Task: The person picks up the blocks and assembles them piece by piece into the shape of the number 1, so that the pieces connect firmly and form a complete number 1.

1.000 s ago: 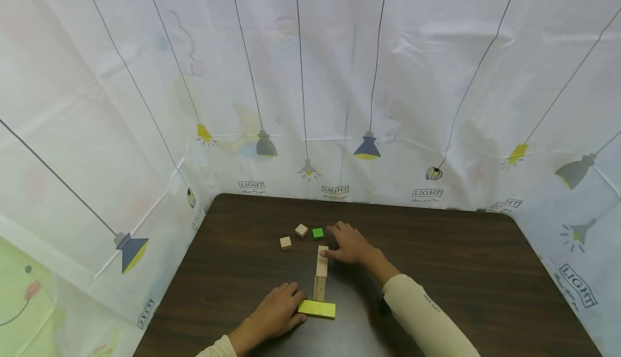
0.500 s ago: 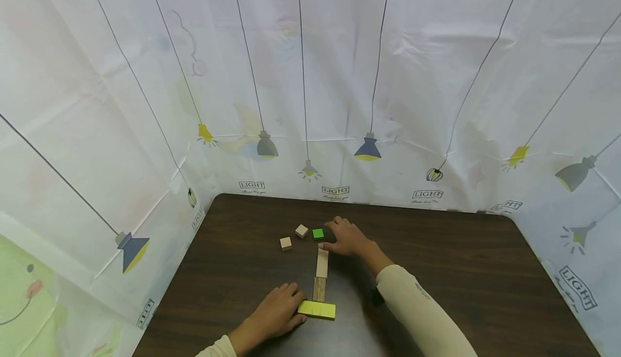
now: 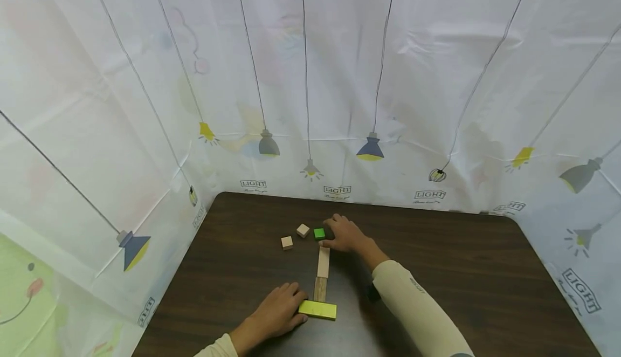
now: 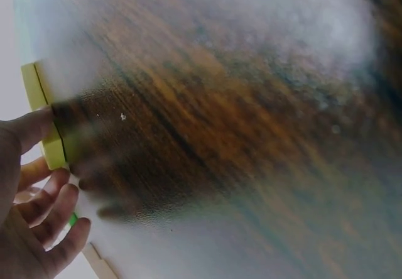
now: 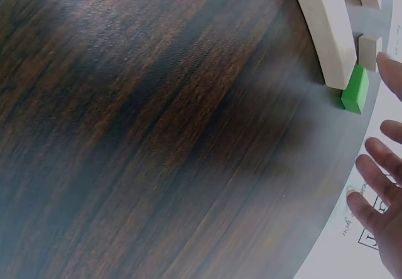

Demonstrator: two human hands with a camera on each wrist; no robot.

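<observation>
My left hand [image 3: 277, 309] holds the left end of a yellow rectangular block [image 3: 318, 310] lying on the table. In the left wrist view the thumb and index finger are on either side of that yellow block [image 4: 53, 144]. A brown wood-grain block [image 3: 320, 289] runs away from it, followed by a pale wooden block [image 3: 323, 262] in the same line. Over the far end of the pale block, my right hand [image 3: 346, 235] hovers with spread fingers, just right of a small green block [image 3: 319, 234]. The right wrist view shows a gap between those fingers and the green block [image 5: 355, 90].
Two small pale wooden cubes, a nearer cube [image 3: 287, 243] and a farther cube [image 3: 303, 231], lie left of the green block. The dark wooden table [image 3: 436, 270] ends at the back against a white lamp-printed sheet [image 3: 320, 76].
My right hand has drifted slightly away and left, from beside the pale block's far end toward the green block. The left hand and the blocks stay in place.
</observation>
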